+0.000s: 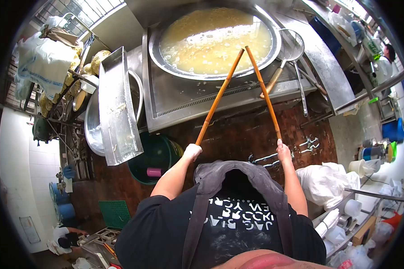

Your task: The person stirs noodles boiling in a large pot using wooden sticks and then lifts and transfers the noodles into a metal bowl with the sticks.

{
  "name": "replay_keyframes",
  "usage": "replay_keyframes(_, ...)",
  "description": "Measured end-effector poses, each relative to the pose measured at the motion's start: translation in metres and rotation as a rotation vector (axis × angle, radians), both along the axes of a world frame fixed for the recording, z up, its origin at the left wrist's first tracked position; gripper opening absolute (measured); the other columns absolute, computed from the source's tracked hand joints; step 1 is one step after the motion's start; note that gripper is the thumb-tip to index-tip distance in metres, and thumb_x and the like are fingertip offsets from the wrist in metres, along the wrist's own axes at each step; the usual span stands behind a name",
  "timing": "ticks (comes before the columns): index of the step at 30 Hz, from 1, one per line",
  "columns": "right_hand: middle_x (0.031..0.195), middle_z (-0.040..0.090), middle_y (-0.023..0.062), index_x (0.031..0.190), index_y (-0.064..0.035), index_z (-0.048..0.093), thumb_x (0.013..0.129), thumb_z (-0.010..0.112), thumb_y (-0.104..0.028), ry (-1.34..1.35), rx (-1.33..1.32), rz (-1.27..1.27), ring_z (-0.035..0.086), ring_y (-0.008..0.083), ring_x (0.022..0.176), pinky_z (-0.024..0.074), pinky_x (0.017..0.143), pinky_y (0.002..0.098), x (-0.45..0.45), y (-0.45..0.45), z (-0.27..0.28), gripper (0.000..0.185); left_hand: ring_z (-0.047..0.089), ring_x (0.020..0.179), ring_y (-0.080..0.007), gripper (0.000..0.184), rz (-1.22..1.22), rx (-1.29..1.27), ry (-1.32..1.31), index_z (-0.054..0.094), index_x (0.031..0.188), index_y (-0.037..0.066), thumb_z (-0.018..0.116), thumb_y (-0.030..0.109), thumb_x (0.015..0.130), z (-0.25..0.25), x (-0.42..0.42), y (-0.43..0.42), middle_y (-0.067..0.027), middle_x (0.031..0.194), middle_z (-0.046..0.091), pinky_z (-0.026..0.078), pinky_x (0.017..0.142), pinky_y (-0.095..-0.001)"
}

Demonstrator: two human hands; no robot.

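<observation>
My left hand [193, 152] is closed around the lower end of a long bamboo stick [221, 95]. Gripped in my right hand [283, 149] is a second long bamboo stick [266, 94]. The two sticks lean toward each other, and their far ends nearly meet over a wide metal pan [155, 57]. Cloudy yellowish liquid [202, 49] with foam fills the pan; whether the tips touch it I cannot tell. Beside the pan on the right lies a round strainer [292, 47] with a wooden handle, near a long-handled metal utensil [300, 87].
A steel stove counter [166, 105] surrounds the pan. On the left a long metal trough [116, 107] lies across a large metal basin [94, 130], near a dark green bin [150, 152]. A white bag [325, 184] stands at right. Another person [67, 237] is at lower left.
</observation>
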State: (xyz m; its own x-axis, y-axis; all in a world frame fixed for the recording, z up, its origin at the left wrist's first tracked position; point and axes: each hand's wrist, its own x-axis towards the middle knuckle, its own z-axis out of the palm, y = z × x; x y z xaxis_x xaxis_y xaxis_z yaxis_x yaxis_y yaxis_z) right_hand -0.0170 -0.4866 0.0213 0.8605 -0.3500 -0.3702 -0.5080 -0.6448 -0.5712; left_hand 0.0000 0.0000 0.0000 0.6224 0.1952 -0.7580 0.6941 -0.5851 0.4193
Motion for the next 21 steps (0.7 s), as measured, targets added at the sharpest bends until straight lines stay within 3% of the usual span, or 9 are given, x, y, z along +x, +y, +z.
replay_keyframes(11,0.078,0.068,0.0216,0.076,0.0000,0.066,0.101,0.031,-0.070,-0.004,-0.011,-0.003,0.067,0.0395,0.084,0.0500,0.079,0.0476,0.001,0.003,-0.002,0.082,0.058,0.042,-0.0238,0.026,-0.007,-0.004,-0.011,0.060,0.065,0.000,0.067,0.019,0.080,-0.003,0.001,0.004,-0.0112,0.053,0.057,0.047,0.043,-0.0406)
replay_keyframes(14,0.078,0.067,0.0214,0.080,0.0004,0.066,0.102,0.035,-0.066,-0.032,0.008,0.038,0.067,0.0390,0.082,0.0498,0.078,0.0474,0.001,-0.003,0.009,0.077,0.065,0.047,-0.0263,0.023,-0.098,-0.012,-0.022,0.066,0.071,-0.001,0.060,0.018,0.083,-0.004,0.000,0.003,-0.0143,0.055,0.062,0.053,0.048,-0.0410)
replay_keyframes(17,0.080,0.067,0.0219,0.085,0.0009,0.066,0.103,0.041,-0.061,-0.092,0.002,0.057,0.066,0.0388,0.082,0.0497,0.077,0.0465,0.006,0.004,0.035,0.069,0.063,0.045,-0.0246,0.021,-0.020,-0.094,-0.114,0.068,0.076,0.002,0.062,0.020,0.084,0.019,-0.007,0.003,-0.0121,0.054,0.061,0.051,0.046,-0.0419)
replay_keyframes(18,0.082,0.067,0.0218,0.088,0.0006,0.066,0.104,0.046,-0.057,-0.092,0.004,0.086,0.066,0.0384,0.082,0.0498,0.077,0.0455,0.010,0.003,0.039,0.063,0.067,0.056,-0.0288,0.020,0.003,-0.136,-0.114,0.070,0.084,0.003,0.062,0.022,0.086,0.031,-0.012,0.005,-0.0148,0.063,0.065,0.054,0.056,-0.0443)
replay_keyframes(21,0.080,0.067,0.0201,0.088,-0.0005,0.067,0.102,0.048,-0.061,-0.101,-0.078,0.157,0.066,0.0366,0.080,0.0500,0.074,0.0451,0.030,-0.002,0.054,0.064,0.068,0.069,-0.0311,0.024,-0.100,0.016,-0.445,0.070,0.090,0.004,0.065,0.027,0.085,0.031,-0.025,0.013,-0.0173,0.075,0.069,0.053,0.065,-0.0428)
